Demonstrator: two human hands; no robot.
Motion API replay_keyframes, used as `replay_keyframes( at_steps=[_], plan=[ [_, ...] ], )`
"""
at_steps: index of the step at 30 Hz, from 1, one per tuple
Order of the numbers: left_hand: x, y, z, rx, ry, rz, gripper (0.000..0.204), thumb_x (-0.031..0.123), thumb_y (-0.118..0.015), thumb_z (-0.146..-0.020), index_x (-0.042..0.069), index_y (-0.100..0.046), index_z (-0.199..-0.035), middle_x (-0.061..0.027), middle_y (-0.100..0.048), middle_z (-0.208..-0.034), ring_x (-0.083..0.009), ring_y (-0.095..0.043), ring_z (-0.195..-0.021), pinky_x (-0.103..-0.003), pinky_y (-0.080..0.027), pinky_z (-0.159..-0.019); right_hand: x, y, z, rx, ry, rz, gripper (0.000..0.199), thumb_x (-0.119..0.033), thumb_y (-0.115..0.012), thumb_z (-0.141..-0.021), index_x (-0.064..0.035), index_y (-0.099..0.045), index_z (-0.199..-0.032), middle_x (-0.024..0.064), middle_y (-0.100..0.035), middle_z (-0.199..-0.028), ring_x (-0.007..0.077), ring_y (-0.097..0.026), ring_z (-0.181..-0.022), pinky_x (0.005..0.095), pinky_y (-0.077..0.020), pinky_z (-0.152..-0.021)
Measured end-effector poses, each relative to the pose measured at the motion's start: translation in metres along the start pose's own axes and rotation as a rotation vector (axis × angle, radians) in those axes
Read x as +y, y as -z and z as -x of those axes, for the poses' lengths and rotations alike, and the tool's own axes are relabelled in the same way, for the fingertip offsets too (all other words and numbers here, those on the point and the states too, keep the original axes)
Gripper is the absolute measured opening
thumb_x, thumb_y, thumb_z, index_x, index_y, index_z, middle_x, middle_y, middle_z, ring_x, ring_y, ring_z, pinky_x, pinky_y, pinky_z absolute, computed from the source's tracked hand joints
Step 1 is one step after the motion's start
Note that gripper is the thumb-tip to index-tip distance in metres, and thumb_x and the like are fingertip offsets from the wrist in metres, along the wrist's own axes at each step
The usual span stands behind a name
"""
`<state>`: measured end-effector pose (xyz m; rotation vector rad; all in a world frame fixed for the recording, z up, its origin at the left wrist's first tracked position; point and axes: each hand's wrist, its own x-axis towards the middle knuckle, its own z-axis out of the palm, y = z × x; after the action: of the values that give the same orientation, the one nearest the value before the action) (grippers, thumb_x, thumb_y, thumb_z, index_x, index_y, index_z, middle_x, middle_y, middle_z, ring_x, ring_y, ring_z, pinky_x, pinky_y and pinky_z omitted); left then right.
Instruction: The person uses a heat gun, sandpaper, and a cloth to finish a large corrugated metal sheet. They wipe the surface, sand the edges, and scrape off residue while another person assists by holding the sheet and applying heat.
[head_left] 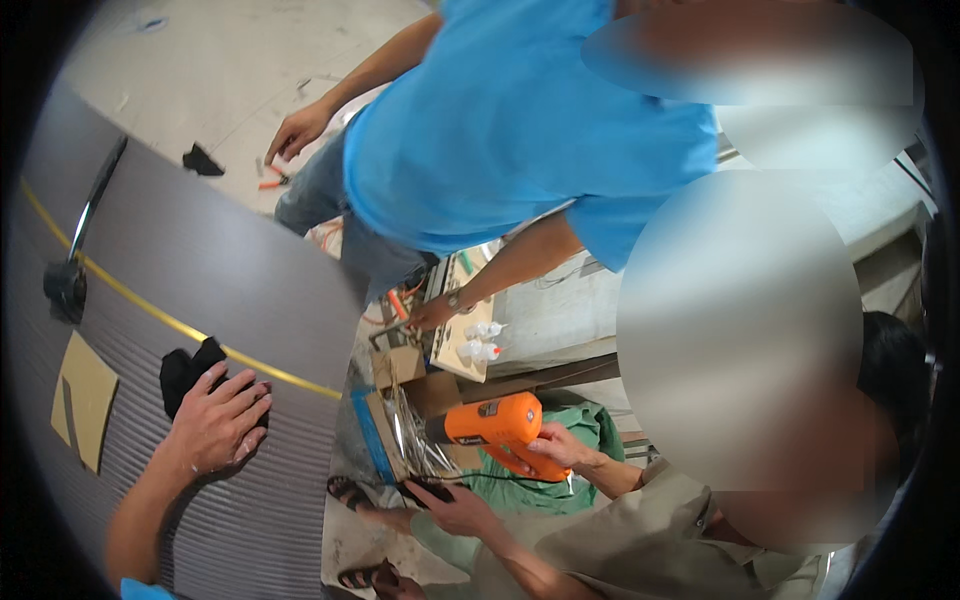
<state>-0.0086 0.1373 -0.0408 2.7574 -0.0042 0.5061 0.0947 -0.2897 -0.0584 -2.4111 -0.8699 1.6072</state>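
Observation:
My left hand (pixel 218 420) reaches in from the lower left with a blue cuff at the wrist end of the picture. It lies palm down on the grey surface (pixel 270 510), which is ribbed in its nearer part. A bunched black cloth (pixel 185 375) is under its fingers and sticks out past them at the far side. The fingers are partly bent over the cloth; the palm side is hidden. A thin yellow strip (pixel 150 303) crosses the surface just beyond the hand. My right hand is not in view.
Left of my hand lie a yellowish flat piece (pixel 92 400) and a black-headed mallet (pixel 65 285). At right, a seated person holds an orange heat gun (pixel 510 425) by a box of metal pieces (pixel 405 430). A person in blue (pixel 520 130) bends over behind, holding red-handled pliers (pixel 275 180).

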Motion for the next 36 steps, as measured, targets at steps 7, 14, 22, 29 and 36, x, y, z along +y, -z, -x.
replay_keyframes(
  at_steps=[7,14,22,29,36],
  plan=[
    [-0.015,-0.045,-0.006,-0.083,0.403,-0.159,0.053,0.017,-0.057,-0.089,-0.006,-0.056,-0.137,-0.0182,-0.052,-0.148,-0.0376,-0.039,-0.144,-0.056,-0.024,-0.122,0.068,-0.08,0.037,-0.001,-0.168,-0.2,0.043,-0.028,-0.06,-0.088,-0.0075,-0.059,-0.125,0.0095,-0.057,-0.121,0.016,-0.063,-0.096,0.0324,-0.0489,-0.074],
    [-0.058,-0.091,-0.006,0.034,0.246,-0.248,0.051,0.023,-0.047,-0.1,-0.003,-0.05,-0.144,-0.0169,-0.047,-0.153,-0.0341,-0.035,-0.148,-0.052,-0.021,-0.123,0.09,-0.095,0.02,0.302,-0.241,-0.379,0.043,-0.037,-0.064,-0.086,-0.008,-0.062,-0.117,0.0092,-0.063,-0.109,0.0177,-0.065,-0.093,0.0336,-0.05,-0.074],
    [0.055,-0.053,0.024,0.427,0.11,-0.089,0.041,0.015,-0.063,-0.088,0.001,-0.063,-0.127,-0.0196,-0.058,-0.14,-0.0354,-0.05,-0.135,-0.051,-0.033,-0.116,0.121,-0.224,0.058,0.33,-0.104,-0.419,0.046,-0.047,-0.067,-0.085,-0.0085,-0.066,-0.109,0.0089,-0.07,-0.096,0.0196,-0.067,-0.089,0.035,-0.0512,-0.073],
    [0.274,0.003,0.204,-0.081,-0.237,0.416,0.034,0.01,-0.066,-0.08,0.002,-0.067,-0.113,-0.0242,-0.063,-0.131,-0.0396,-0.057,-0.127,-0.054,-0.038,-0.112,0.142,-0.311,0.087,0.686,-0.134,-0.51,0.042,-0.045,-0.07,-0.081,-0.0061,-0.071,-0.099,0.0157,-0.072,-0.09,0.0279,-0.068,-0.085,0.0421,-0.0514,-0.077],
    [0.383,0.002,0.442,-0.123,-0.25,0.304,0.028,0.019,-0.071,-0.081,0.008,-0.066,-0.107,-0.0115,-0.067,-0.114,-0.0297,-0.063,-0.11,-0.045,-0.049,-0.099,0.125,-0.385,0.129,0.471,0.041,-0.726,0.029,-0.031,-0.064,-0.094,-0.0027,-0.067,-0.09,0.0134,-0.067,-0.083,0.0251,-0.065,-0.08,0.0399,-0.051,-0.071]
  ],
)
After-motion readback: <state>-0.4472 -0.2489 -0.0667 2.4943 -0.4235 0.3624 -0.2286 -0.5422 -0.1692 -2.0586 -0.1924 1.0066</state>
